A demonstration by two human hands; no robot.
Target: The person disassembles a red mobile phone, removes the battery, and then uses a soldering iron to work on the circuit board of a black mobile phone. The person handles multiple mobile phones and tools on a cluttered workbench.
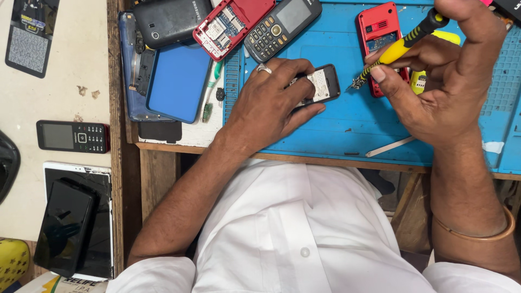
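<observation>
My left hand (268, 106) presses down on a small black phone (324, 84) lying back-up on a blue work mat (347, 127); a ring sits on one finger. My right hand (445, 81) holds a yellow and black screwdriver (399, 46) tilted down to the left. Its metal tip hangs just right of the black phone, a short way off it. Behind the screwdriver lies a red phone (378, 27) with its back opened.
At the mat's far edge lie a grey keypad phone (282, 24), an opened red phone (230, 24), a black phone (171, 21) and a blue panel (178, 81). The side surface on the left holds a keypad phone (73, 135) and stacked black phones (68, 225). A white strip (391, 146) lies near the mat's front edge.
</observation>
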